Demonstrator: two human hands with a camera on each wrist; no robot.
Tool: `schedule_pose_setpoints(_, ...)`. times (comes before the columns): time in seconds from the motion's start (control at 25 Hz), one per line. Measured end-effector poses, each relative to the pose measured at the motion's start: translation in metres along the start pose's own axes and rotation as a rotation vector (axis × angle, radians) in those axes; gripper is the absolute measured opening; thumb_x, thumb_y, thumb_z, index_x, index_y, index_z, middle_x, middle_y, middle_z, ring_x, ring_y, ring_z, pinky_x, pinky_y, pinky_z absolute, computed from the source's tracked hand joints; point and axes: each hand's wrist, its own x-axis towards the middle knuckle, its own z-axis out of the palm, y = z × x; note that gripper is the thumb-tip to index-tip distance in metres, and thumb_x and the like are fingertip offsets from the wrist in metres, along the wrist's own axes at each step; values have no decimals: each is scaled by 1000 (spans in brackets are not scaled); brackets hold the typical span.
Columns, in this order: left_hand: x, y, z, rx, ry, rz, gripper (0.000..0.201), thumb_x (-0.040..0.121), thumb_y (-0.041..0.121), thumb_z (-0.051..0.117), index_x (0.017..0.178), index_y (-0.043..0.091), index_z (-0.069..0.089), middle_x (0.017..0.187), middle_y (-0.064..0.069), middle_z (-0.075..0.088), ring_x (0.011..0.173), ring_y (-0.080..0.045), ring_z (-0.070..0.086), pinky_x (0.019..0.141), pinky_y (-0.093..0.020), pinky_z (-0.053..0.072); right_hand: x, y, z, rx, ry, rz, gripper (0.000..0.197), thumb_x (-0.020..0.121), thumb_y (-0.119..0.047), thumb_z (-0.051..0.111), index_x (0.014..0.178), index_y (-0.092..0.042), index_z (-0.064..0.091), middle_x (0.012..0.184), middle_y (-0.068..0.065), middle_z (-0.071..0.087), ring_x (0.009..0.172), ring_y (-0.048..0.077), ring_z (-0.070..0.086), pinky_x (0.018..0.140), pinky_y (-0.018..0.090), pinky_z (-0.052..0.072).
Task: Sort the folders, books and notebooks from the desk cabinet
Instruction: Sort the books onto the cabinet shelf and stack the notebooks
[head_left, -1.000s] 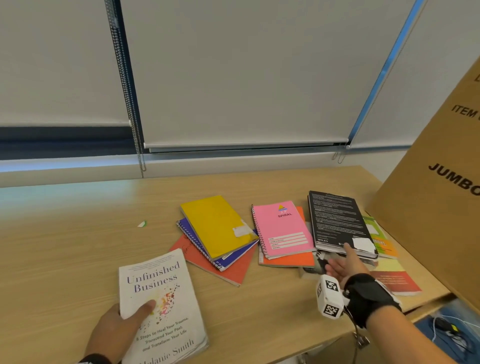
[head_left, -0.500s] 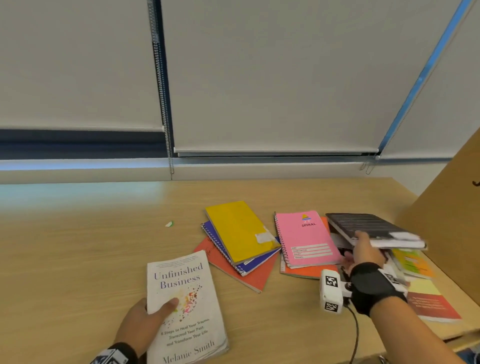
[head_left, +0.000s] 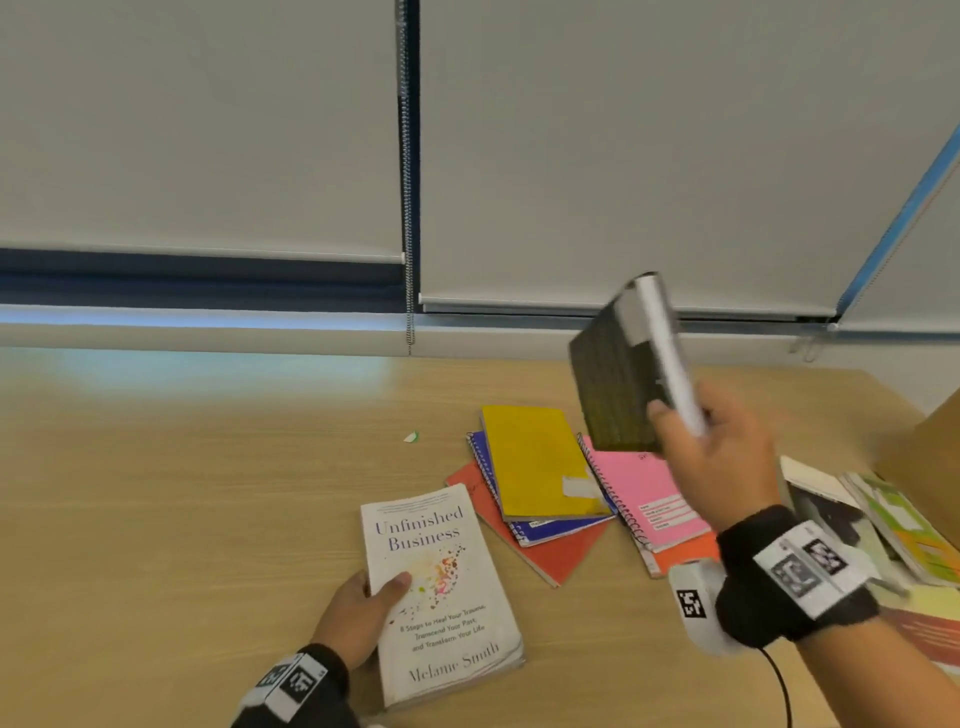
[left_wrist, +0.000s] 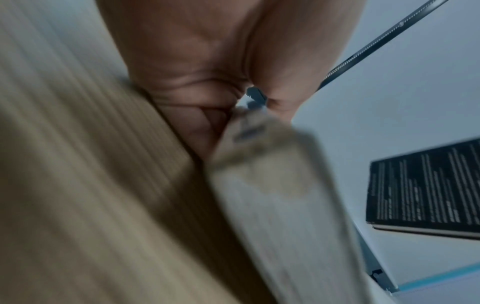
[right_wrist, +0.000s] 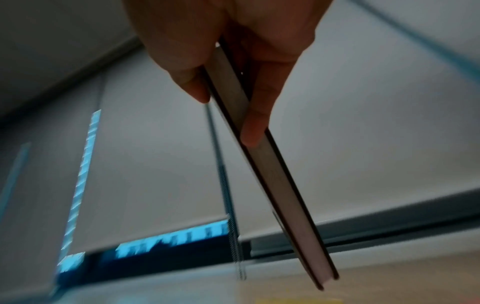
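My right hand (head_left: 711, 457) grips a black book (head_left: 618, 379) by its lower edge and holds it tilted high above the desk; in the right wrist view thumb and fingers pinch the black book (right_wrist: 270, 174) edge-on. My left hand (head_left: 358, 608) holds the left edge of a white book titled "Unfinished Business" (head_left: 441, 587), thumb on its cover, flat on the desk. A yellow notebook (head_left: 535, 457) tops a blue spiral one (head_left: 550, 530) and a red one (head_left: 561, 551). A pink spiral notebook (head_left: 644, 499) lies on an orange one (head_left: 680, 556).
More books and green-orange booklets (head_left: 904, 525) lie at the desk's right end, beside a cardboard box (head_left: 930, 441). Window blinds (head_left: 571, 156) and a bead chain (head_left: 408, 208) hang behind the wooden desk (head_left: 156, 493). A small green scrap (head_left: 412, 437) lies mid-desk.
My right hand has lifted the black book off the right-hand pile and swung it up and leftward, tilting it on edge. My left hand stays on the white book.
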Motion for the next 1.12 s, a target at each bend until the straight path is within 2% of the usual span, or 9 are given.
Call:
schedule_pose_setpoints(0.08, -2, 1, -16, -6, 53, 31, 27, 92, 31, 62, 111, 12, 60, 98, -7, 75, 86, -27, 73, 85, -46, 56, -14, -17, 29, -73, -185, -286, 8, 88, -25, 65, 88, -19, 60, 66, -7, 56, 54, 4, 54, 46, 13, 42)
schedule_pose_setpoints(0.16, -5, 8, -42, 9, 142, 55, 25, 93, 33, 61, 107, 12, 61, 97, -8, 74, 85, -28, 72, 85, -46, 55, -27, -19, 57, -129, -358, -514, 19, 86, -33, 59, 94, -16, 62, 75, -2, 61, 55, 12, 58, 47, 28, 49)
schedule_pose_setpoints(0.28, -11, 26, -92, 76, 330, 108, 24, 93, 32, 60, 105, 11, 61, 100, -13, 72, 85, -30, 69, 85, -44, 54, -50, -9, 93, -388, -629, -914, 19, 80, -39, 52, 92, -25, 49, 93, -2, 67, 62, 15, 66, 42, 22, 47)
schedule_pose_setpoints(0.4, -17, 49, -136, 62, 489, 166, 29, 94, 33, 58, 112, 10, 59, 103, -14, 70, 84, -31, 67, 79, -40, 53, -86, 9, 112, -470, -949, -991, 22, 81, -49, 45, 89, -29, 40, 116, 3, 66, 89, 10, 71, 50, 16, 53)
schedule_pose_setpoints(0.56, -13, 87, -152, 23, 502, 237, 29, 95, 37, 55, 113, 15, 60, 106, -11, 70, 89, -31, 67, 80, -41, 53, -112, 35, 123, -439, -1158, -915, 15, 87, -45, 50, 85, -31, 45, 143, 1, 51, 128, 9, 52, 76, 16, 57)
schedule_pose_setpoints(0.68, -17, 110, -132, -63, 386, 274, 26, 95, 39, 54, 109, 19, 63, 100, -7, 72, 87, -30, 69, 79, -41, 54, -114, 30, 125, -301, -1212, -720, 11, 90, -41, 51, 86, -31, 50, 151, -20, 32, 139, -8, 25, 106, 14, 37)
schedule_pose_setpoints(0.8, -24, 108, -93, -148, 210, 243, 23, 95, 38, 54, 106, 20, 63, 96, -4, 74, 86, -28, 71, 78, -42, 56, -116, 21, 118, -88, -963, -177, 19, 88, -48, 58, 85, -32, 48, 129, -31, 48, 116, -17, 44, 95, 11, 39)
schedule_pose_setpoints(0.92, -16, 63, -45, -11, 167, 210, 23, 97, 33, 53, 114, 18, 57, 104, -4, 71, 90, -25, 69, 79, -40, 55, -113, 21, 122, 158, -614, 278, 12, 94, -39, 56, 99, -28, 55, 105, -17, 63, 101, -4, 58, 86, 18, 47)
schedule_pose_setpoints(1.12, 3, 7, -10, 441, 402, 210, 39, 95, 32, 51, 132, 19, 51, 119, -16, 52, 114, -36, 49, 103, -47, 41, -123, 25, 133, 51, -796, 405, 50, 91, -47, 55, 134, -23, 47, 133, -5, 55, 118, 10, 53, 101, 25, 42)
